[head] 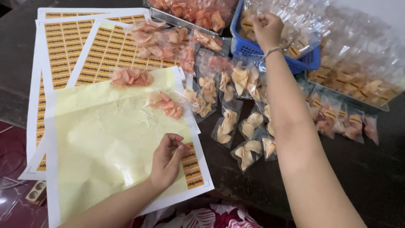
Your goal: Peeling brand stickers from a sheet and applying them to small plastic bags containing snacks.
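Observation:
My left hand (168, 159) rests on a mostly peeled yellow sticker sheet (105, 139), fingertips pinching at the remaining orange labels (192, 164) along its right edge. My right hand (266, 28) reaches far forward into a blue plastic basket (310, 61), its fingers closed on a small clear packet among the packets stacked there. Between the hands lie several small clear bags of pale chips (228, 124) and pink chips (165, 103).
Full sheets of orange labels (67, 42) lie at the back left. A metal tray of pink chips (190, 10) stands at the back. More labelled chip packets (346, 122) and a clear container of packets (358, 80) sit at right. A patterned cloth (202, 217) is near me.

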